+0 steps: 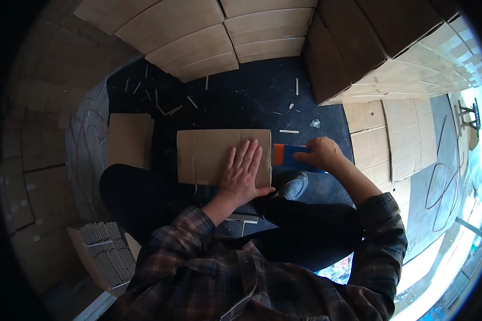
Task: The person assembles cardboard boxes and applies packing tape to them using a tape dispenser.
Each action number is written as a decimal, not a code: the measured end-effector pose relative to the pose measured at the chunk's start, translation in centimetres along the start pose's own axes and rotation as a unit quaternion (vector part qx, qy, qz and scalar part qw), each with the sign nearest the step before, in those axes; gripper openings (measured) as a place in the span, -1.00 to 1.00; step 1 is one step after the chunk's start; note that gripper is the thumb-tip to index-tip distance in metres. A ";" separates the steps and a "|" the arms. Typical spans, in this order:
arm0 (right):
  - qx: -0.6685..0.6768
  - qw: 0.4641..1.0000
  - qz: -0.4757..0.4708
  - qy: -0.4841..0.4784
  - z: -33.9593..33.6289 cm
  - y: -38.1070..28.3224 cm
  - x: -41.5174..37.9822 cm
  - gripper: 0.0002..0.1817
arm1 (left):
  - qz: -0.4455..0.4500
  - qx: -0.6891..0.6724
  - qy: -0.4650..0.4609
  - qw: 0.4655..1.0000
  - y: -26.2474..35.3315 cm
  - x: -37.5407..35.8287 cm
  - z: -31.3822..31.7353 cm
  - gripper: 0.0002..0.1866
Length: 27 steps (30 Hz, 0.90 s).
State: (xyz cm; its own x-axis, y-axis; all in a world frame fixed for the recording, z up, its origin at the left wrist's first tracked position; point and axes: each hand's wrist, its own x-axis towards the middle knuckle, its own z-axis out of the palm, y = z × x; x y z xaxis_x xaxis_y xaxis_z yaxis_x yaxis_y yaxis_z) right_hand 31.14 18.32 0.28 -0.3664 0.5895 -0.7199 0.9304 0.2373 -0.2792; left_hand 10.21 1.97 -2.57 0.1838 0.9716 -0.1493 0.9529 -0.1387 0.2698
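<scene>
A closed cardboard box (pixel 203 158) lies in front of me between my knees. My left hand (pixel 241 174) rests flat on its top near the right end, fingers stretched out and the thumb reaching past the lower right corner. Just off the box's right end, my right hand (pixel 325 154) is closed around a flat blue tool with an orange end (pixel 294 155). The orange end points at the box's side, and the fingers hide part of the tool. My shoe (pixel 293 186) is below it.
Stacked cartons (pixel 193 45) line the back, with more boxes (pixel 340 59) at the right. Another carton (pixel 128 140) sits left of my box. An open carton of packed cardboard strips (pixel 108 249) stands lower left. Scraps (pixel 289 131) litter the dark floor. Flattened cardboard (pixel 407 139) lies right.
</scene>
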 end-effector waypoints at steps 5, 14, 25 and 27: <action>-0.052 0.998 -0.010 -0.025 -1.4 -2.5 2.0 -0.41 | 0.006 -0.002 0.009 1.000 -0.2 0.0 0.4 0.20; 0.024 0.990 0.089 0.111 7.4 2.7 6.0 -0.51 | 0.010 -0.028 0.024 0.999 -0.6 -0.1 0.3 0.20; 0.001 0.991 0.111 0.069 14.9 6.5 8.8 -0.35 | 0.025 -0.057 0.088 0.994 -0.7 -0.4 0.1 0.16; 0.375 0.923 0.034 0.080 20.0 7.9 16.0 -0.36 | 0.024 -0.027 0.085 0.996 -0.7 -0.7 0.2 0.17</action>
State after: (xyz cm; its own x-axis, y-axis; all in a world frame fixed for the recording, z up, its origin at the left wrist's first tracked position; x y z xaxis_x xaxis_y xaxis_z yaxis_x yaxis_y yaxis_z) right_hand 32.73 14.17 -26.09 -0.2468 0.7041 -0.6658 0.6725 -0.3702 -0.6408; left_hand 9.47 1.38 -2.88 0.1805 0.9832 0.0258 0.9287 -0.1790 0.3248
